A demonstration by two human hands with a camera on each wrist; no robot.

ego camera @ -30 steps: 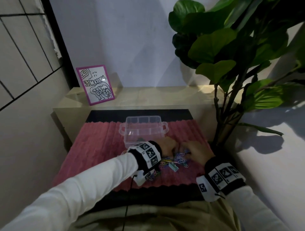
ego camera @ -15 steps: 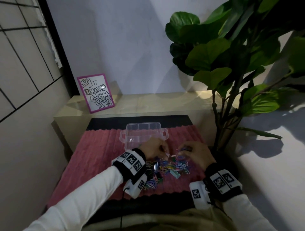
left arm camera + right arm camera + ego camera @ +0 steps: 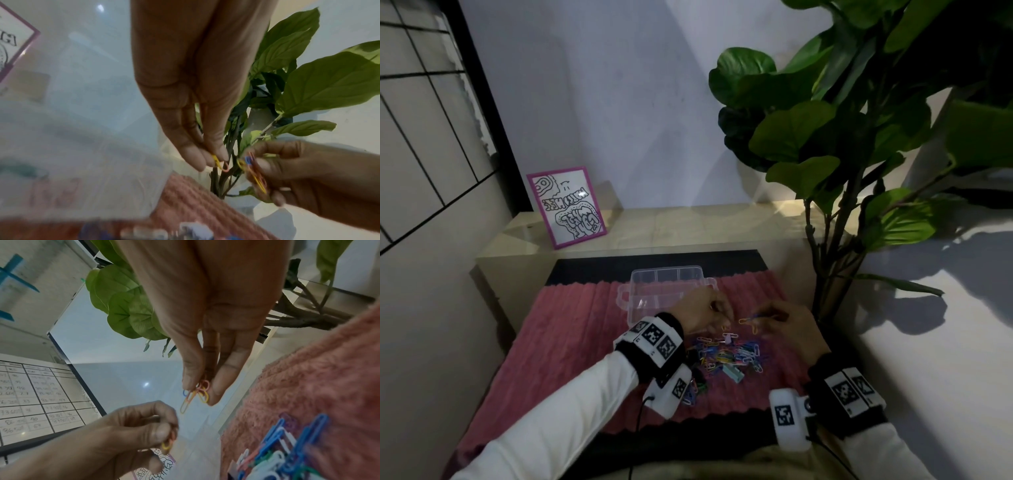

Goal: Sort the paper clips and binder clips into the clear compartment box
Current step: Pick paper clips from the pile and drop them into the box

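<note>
A heap of coloured paper clips (image 3: pixel 726 354) with a teal binder clip (image 3: pixel 734 373) lies on the pink mat (image 3: pixel 571 342). Behind the heap stands the clear compartment box (image 3: pixel 664 291), its lid off. My left hand (image 3: pixel 724 318) hovers by the box's front right corner and pinches a yellow and an orange clip (image 3: pixel 219 163). My right hand (image 3: pixel 762 317) faces it a little to the right and pinches a small bunch of linked clips (image 3: pixel 197 394), orange, yellow and blue. Both hands hang just above the heap.
A large leafy plant (image 3: pixel 825 154) rises right of the mat, its stem close to my right hand. A pink-framed drawing (image 3: pixel 566 205) leans on the beige ledge (image 3: pixel 688 226) behind the box. A wall closes off the left side.
Both hands have come up off the heap and drawn slightly apart, each now with clips pinched. The head view has tilted upward.
</note>
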